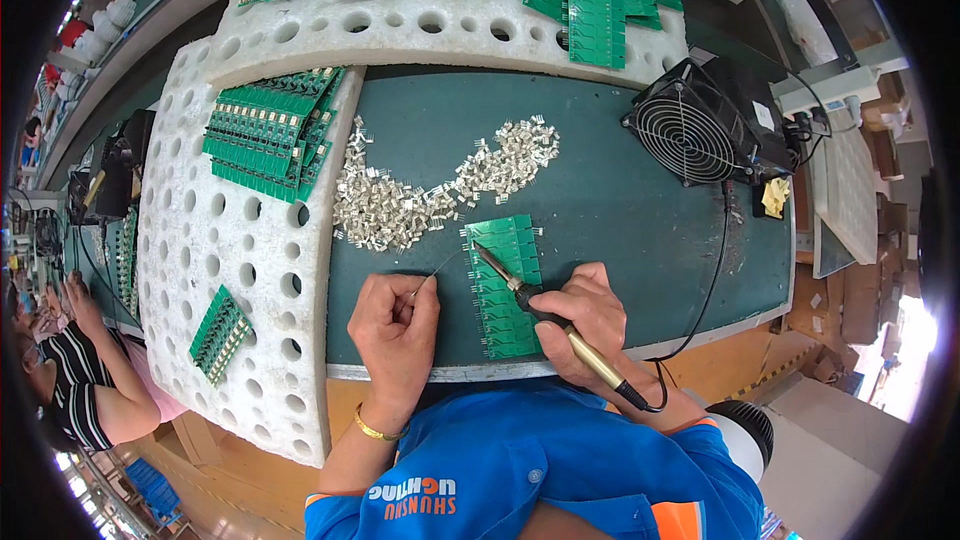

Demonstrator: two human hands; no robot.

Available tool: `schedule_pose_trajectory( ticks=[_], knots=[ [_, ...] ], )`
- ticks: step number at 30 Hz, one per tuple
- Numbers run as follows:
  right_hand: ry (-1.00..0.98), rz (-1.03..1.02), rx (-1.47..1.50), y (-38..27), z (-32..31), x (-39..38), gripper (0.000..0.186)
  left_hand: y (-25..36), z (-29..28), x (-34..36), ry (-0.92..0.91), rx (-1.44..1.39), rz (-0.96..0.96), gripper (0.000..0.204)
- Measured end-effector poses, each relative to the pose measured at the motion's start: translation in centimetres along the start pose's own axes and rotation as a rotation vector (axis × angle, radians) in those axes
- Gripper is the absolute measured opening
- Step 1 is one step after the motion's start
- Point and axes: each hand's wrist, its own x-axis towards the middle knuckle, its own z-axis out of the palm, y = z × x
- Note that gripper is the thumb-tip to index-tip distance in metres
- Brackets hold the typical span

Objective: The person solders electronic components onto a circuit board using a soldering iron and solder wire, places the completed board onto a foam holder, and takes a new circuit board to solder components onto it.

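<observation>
A green circuit board panel [508,290] lies on the dark green bench mat in front of me, with small connectors along its edges. My right hand [588,320] is closed around a soldering iron [570,328], whose tip rests at or just over the upper left part of the panel. Left of the panel, my left hand [395,325] pinches a thin solder wire [447,261] that runs up toward the iron's tip. Whether wire and tip touch is too small to tell. Beyond both hands spreads a curved heap of small white connectors [395,208].
White foam boards with holes [225,240] stand at the left and far side, carrying stacked green circuit panels [270,125]. A single panel [220,335] lies nearer on the left foam. At far right sits a black fan [690,130] with its cable [722,260]. Another person [95,370] works at left.
</observation>
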Motion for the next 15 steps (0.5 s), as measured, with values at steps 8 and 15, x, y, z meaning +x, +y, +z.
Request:
schedule_pose_trajectory(
  ticks=[8,15],
  knots=[
    [0.013,0.007,0.004,0.14,0.14,-0.13,0.021,-0.21,0.02,-0.1,-0.002,-0.027,-0.016,0.012],
    [0.016,0.017,0.005,0.16,0.09,-0.06,0.019,0.07,0.03,-0.04,-0.002,-0.011,0.004,0.012]
  ],
)
